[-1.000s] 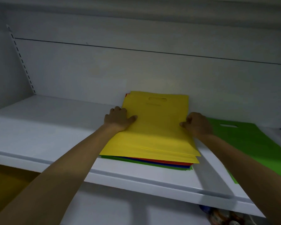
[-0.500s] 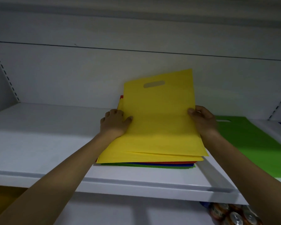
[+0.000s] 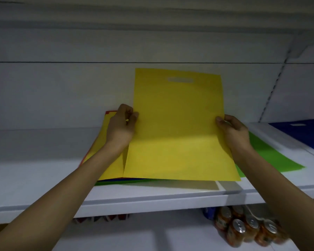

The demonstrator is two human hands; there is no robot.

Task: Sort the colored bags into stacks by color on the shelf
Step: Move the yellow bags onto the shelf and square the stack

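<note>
L hand (image 3: 121,124) is pinching the L edge of the yellow bag (image 3: 178,124), fingers curled round it. R hand (image 3: 232,127) is gripping the R edge at abt the same height. Both are grasping this one bag, nothing else.

Bag is hanging betw. the two hands, lifted off the mixed pile (image 3: 111,160). Its far end w/ the handle cut-out (image 3: 180,80) is tipping up toward the back wall (image 3: 62,96); the near end is drooping over the pile's front, w/ a soft bend across the middle. Long axis is running front-to-back, away from the person, and the hands are sitting at mid-length on opposite sides.

Pile is lying on the shelf (image 3: 152,198): another yellow on top, w/ red, blue & green edges peeking out below. Green bag (image 3: 268,156) is lying flat just R of the pile, its near corner hidden behind the held bag. Blue bag (image 3: 304,131) is lying further R, apart from the green.

So the sorted colours are running off to the R, nearer the R hand, and no separate yellow stack is showing. Judging the next move is a sideways carry w/ the bag kept flat; which spot, cannot tell. Cans (image 3: 243,227) are sitting on the lower shelf (image 3: 170,238), below R.
</note>
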